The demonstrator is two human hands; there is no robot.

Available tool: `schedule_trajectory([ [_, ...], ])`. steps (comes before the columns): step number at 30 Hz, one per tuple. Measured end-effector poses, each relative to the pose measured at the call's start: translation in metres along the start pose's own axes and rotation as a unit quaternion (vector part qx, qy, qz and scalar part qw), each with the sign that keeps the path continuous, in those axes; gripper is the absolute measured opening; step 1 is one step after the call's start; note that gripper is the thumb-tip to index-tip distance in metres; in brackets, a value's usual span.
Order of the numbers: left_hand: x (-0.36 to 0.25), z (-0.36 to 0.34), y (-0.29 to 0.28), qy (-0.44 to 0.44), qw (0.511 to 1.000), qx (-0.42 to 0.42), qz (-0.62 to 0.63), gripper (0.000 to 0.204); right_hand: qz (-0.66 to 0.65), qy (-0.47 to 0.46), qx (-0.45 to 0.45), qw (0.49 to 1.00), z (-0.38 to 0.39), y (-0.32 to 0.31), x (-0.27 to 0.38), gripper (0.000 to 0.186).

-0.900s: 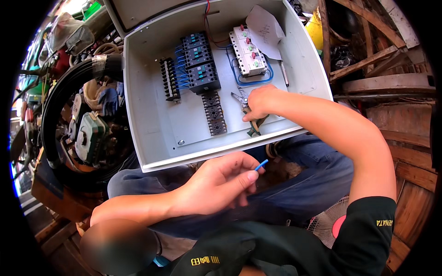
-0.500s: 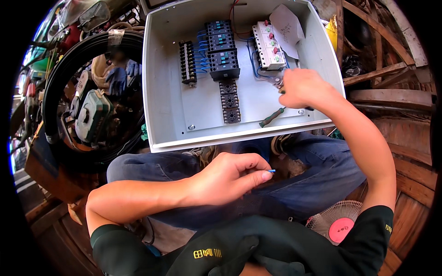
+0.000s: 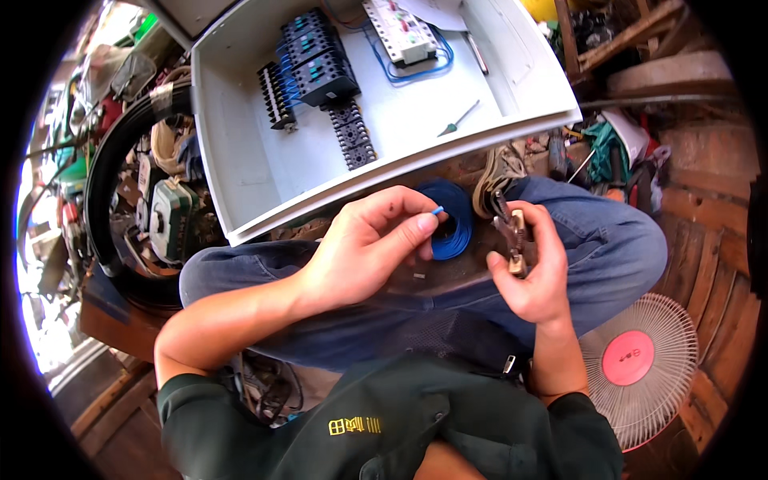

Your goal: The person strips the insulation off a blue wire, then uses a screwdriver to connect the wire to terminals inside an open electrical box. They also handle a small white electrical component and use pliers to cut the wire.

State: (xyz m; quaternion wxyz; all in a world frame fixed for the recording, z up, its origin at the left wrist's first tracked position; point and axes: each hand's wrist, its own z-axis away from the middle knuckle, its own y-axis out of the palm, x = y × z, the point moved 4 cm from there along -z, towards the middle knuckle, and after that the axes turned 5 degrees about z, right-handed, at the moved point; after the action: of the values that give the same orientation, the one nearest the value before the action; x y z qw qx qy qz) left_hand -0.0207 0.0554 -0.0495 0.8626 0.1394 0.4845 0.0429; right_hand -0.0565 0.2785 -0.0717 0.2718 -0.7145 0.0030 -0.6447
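Observation:
My left hand point(image 3: 376, 248) pinches a short piece of blue wire point(image 3: 438, 210) between thumb and fingertips, over my lap. To its right, my right hand point(image 3: 534, 276) grips a metal hand tool point(image 3: 514, 236), pliers or a stripper, held upright with light handles. Beyond the wire lies a coil of blue wire point(image 3: 454, 236) between my legs. The open grey enclosure point(image 3: 252, 184) holds black contactors point(image 3: 316, 64), a terminal strip point(image 3: 272, 100), black sockets point(image 3: 350, 132), white breakers point(image 3: 396, 32), blue wiring, a paper sheet point(image 3: 440, 12) and a green-handled screwdriver point(image 3: 456, 120).
A large black cable coil point(image 3: 104, 196) and cluttered tools stand at the left. A pink-centred fan guard point(image 3: 640, 360) is at my lower right. Wooden boards point(image 3: 720, 248) and a pile of cloth and scraps point(image 3: 612, 160) lie at the right. My shoe point(image 3: 496, 176) is below the enclosure.
My right hand has drawn back out of the enclosure with the tool, down beside my left hand. My left hand has risen slightly. The view has shifted, revealing the blue wire coil.

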Motion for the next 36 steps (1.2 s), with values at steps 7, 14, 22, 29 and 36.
schedule_trajectory([
  [7,0.037,-0.006,0.030,0.041,0.998,-0.020,0.037,0.018,0.104,-0.057,-0.016,0.993,0.013,0.005,-0.022,0.065],
  [14,0.049,-0.009,0.031,0.033,0.998,0.022,0.052,0.015,0.162,-0.107,-0.025,0.981,0.012,0.002,-0.025,0.066],
  [22,0.052,-0.008,0.024,0.027,0.998,0.017,0.051,0.015,0.168,-0.102,-0.018,0.980,0.012,0.005,-0.024,0.062],
  [29,0.052,-0.005,0.021,0.019,0.999,0.003,0.039,0.013,0.144,-0.091,0.011,0.985,0.012,0.009,-0.028,0.061],
  [36,0.055,-0.006,0.019,-0.008,0.999,0.000,0.042,0.013,0.130,-0.069,0.034,0.989,0.013,0.010,-0.031,0.062],
])
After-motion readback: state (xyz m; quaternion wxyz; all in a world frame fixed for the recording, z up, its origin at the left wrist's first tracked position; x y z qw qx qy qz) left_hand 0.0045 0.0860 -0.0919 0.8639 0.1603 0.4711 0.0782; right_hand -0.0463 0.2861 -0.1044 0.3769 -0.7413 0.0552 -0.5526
